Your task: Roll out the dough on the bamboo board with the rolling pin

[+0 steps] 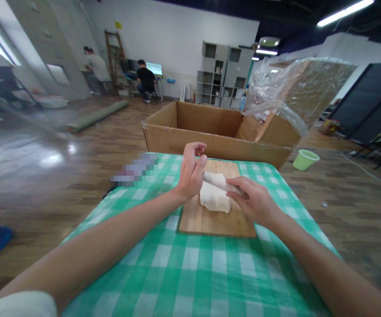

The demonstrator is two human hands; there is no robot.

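A flattened sheet of white dough (214, 200) lies on a wooden board (210, 224). Across its upper part runs a pale rolling pin (217, 179), slanting down to the right. My right hand (253, 198) is closed around the pin's right end. At the other end, my left hand (193, 172) touches the pin with the lower palm, its thumb raised and its fingers bent loosely upward, not wrapped round it. The board rests on a green and white checked tablecloth (190, 268).
Behind the table stands a large open cardboard box (190, 134), with plastic-wrapped cardboard (316, 88) rising at its right. A blurred-out item (136, 169) sits at the table's left edge. On the floor are a green bucket (305, 160) and a long roll (98, 116). Several people sit farther back.
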